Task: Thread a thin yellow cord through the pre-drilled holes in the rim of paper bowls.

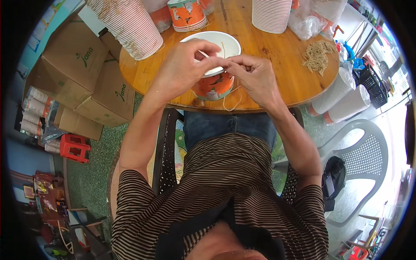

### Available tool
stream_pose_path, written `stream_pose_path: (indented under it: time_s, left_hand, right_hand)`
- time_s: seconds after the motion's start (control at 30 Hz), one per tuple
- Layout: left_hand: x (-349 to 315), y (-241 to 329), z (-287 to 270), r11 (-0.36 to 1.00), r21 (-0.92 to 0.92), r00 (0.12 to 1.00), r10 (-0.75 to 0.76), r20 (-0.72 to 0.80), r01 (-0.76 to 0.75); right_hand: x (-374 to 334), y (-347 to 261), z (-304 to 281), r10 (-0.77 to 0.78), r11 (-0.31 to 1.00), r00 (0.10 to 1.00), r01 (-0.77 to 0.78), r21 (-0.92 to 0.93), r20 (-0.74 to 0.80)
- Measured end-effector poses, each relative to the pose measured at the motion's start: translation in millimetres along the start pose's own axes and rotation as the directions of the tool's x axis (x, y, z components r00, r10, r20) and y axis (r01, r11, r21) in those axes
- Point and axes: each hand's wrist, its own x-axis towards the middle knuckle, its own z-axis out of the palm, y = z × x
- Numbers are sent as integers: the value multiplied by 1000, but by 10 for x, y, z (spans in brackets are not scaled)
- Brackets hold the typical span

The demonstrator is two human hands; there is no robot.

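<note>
An orange paper bucket [212, 86] with a white inside and rim stands upright near the table's front edge. Over its left side, my left hand [184, 65] is closed, thumb and fingers bent toward the rim. My right hand [255, 78] pinches at the rim's near right side, its fingertips meeting my left thumb. Thin beige twine [232, 108] dangles below my right hand past the table edge, and a strand shows inside the bucket. The exact grip of the left fingertips is partly hidden.
Beyond the bucket stand another orange bucket [187, 16] and tall cup stacks [271, 15], one leaning stack [130, 30] draped with twine. A twine heap [318, 56] lies at right on the round wooden table [143, 78]. Cardboard boxes [73, 56] flank the left; a grey chair [364, 156] stands right.
</note>
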Motion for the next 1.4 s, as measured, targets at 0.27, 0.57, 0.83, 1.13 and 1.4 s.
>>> stream_pose_path:
  time_s: [0.27,0.57,0.83,1.13,1.4]
  left_hand:
    - [38,-17,192,992,1,992,123,-23,-123]
    - [142,4,252,963,-260,985,112,134,-74]
    - [293,2,208,968,-250,975,72,211,-17]
    - [347,240,130,978,149,897,69,437,-148]
    - [481,-51,119,838,410,930,287,231,-360]
  right_hand:
    - [-36,-88,-16,57,997,998,-56,-51,18]
    - [-74,34,-191,26,1000,994,-28,13,109]
    - [-190,-384,-536,-265,906,953,298,-301,147]
    - [125,-421,-689,-339,801,869,468,-373,361]
    - [220,-557,-726,243,915,895,-339,217,375]
